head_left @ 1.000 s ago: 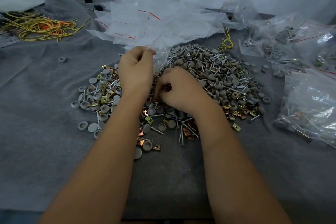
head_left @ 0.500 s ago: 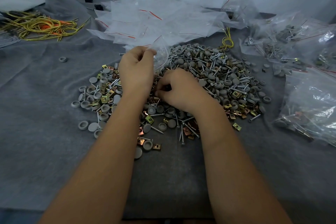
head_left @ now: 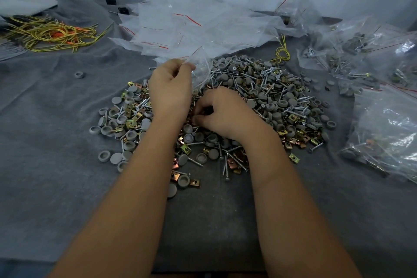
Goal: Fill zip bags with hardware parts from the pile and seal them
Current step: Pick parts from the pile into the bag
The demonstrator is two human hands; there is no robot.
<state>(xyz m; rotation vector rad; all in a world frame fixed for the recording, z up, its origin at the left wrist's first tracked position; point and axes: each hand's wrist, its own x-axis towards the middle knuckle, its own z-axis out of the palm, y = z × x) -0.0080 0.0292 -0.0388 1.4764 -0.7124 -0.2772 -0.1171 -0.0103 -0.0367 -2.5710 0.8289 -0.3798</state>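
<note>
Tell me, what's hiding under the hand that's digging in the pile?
Under the right hand lies the hardware pile: grey caps, screws and gold clips poke out around it. Its curled fingers seem to pinch something small, but they cover it, so I cannot tell which part.

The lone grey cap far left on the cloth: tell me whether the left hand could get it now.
Probably not at once: the left hand grips the zip bag. Bare cloth lies between it and the lone grey cap.

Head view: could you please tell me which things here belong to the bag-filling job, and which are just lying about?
In use: left hand pinching a clear zip bag; right hand picking in the hardware pile; empty bags; filled bags.
Lying about: yellow wire bundle; stray grey cap.
</note>
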